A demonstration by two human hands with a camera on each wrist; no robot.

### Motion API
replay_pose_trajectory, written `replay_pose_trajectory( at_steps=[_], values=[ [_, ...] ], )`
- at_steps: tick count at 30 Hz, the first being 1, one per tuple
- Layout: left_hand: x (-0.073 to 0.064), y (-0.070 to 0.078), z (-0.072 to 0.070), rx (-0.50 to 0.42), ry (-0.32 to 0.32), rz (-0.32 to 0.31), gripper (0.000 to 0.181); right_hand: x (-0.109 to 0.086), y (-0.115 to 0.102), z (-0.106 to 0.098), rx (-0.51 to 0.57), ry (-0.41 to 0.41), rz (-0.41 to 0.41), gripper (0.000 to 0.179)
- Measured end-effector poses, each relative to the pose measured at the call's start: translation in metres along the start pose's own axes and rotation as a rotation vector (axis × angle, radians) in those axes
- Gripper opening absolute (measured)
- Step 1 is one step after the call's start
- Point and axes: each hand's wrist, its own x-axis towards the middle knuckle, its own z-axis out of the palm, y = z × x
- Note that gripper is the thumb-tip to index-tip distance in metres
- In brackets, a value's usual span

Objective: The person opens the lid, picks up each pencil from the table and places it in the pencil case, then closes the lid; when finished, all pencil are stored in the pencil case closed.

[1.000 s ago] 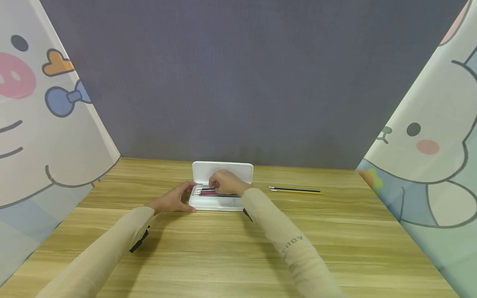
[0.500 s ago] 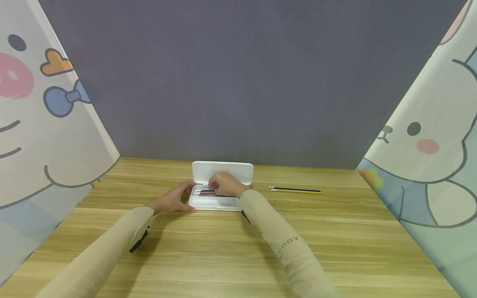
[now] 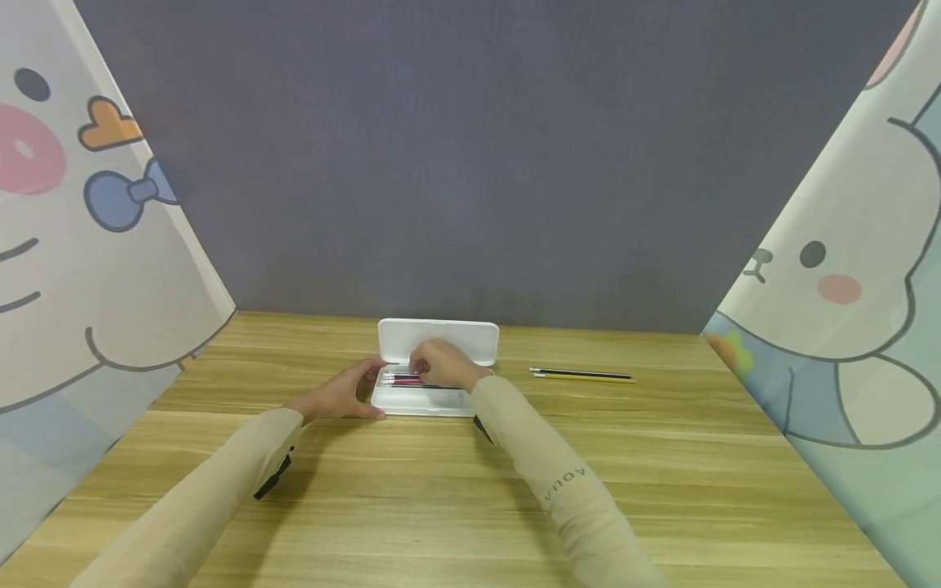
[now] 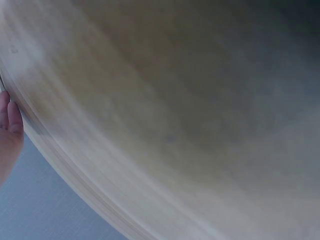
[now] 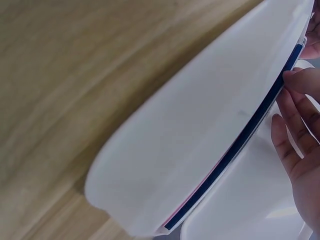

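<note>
A white pencil case (image 3: 422, 400) lies on the table with its lid (image 3: 397, 336) raised at the back. Several pencils, dark ones and a red one (image 3: 406, 381), lie lengthwise in the rear part of its tray. My left hand (image 3: 336, 398) grips the case's left end, thumb at the front corner and fingers at the back; only some fingers show at the edge of the left wrist view. Over the tray, my right hand (image 3: 447, 364) pinches a dark blue pencil (image 5: 240, 140) between thumb and fingers. That pencil lies along the case's back side in the right wrist view.
To the right of the case, a black pencil (image 3: 581, 373) and a yellow pencil (image 3: 595, 378) lie side by side on the wooden table (image 3: 412, 498). A grey panel (image 3: 470, 163) rises behind, and cartoon-printed panels (image 3: 860, 343) flank the table.
My right hand and forearm have shifted slightly left over the tray. The pencils' left ends now sit more evenly in line. My left hand stays on the case.
</note>
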Motion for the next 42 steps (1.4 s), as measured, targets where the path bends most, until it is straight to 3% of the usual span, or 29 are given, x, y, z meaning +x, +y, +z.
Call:
replay_pose_trajectory(
  at_steps=[7, 17, 22, 31, 42],
  values=[
    [-0.001, 0.003, 0.0, -0.007, 0.006, 0.021, 0.082, 0.002, 0.013, 0.003, 0.035, -0.001, -0.047, 0.01],
    [-0.001, 0.001, 0.0, 0.003, 0.019, 0.024, 0.082, -0.011, 0.006, -0.009, -0.034, -0.005, 0.015, 0.01],
    [-0.001, 0.002, 0.0, -0.01, 0.014, 0.022, 0.082, -0.019, 0.01, -0.014, -0.019, -0.01, 0.017, 0.01],
    [-0.001, 0.003, 0.0, 0.008, 0.017, 0.034, 0.081, -0.04, 0.022, -0.025, -0.022, -0.005, 0.024, 0.008],
    [-0.002, 0.002, 0.0, 0.025, 0.018, 0.023, 0.083, -0.078, 0.041, -0.04, -0.012, -0.018, 0.114, 0.008]
  ],
)
